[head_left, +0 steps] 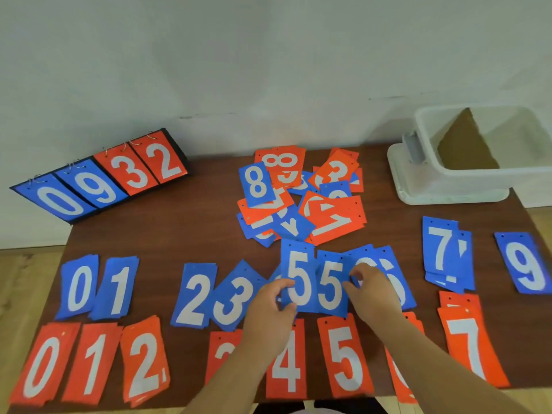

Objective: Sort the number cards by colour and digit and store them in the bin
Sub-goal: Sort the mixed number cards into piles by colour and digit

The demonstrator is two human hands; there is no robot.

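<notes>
Two blue 5 cards sit side by side above the table's middle. My left hand [273,306] pinches the left blue 5 card [298,279] at its lower left edge. My right hand [372,291] grips the right blue 5 card [330,286] at its right edge, over the blue 6 pile [397,282]. Sorted blue piles run in a row: 0 [79,288], 1 [118,289], 2 [195,295], 3 [233,297], 7 [445,252], 9 [524,264]. A red row lies nearer: 0 [41,363], 1 [92,361], 2 [145,363], 4 [286,366], 5 [346,357], 7 [472,342]. An unsorted heap [301,198] lies behind. The white bin [466,174] stands far right.
A scoreboard flip stand [101,177] showing 0 9 3 2 leans at the table's far left by the wall. The bin holds a brown cardboard piece [463,144]. My forearms hide a red pile beside the 4 and another beside the 7. Table edges run close on all sides.
</notes>
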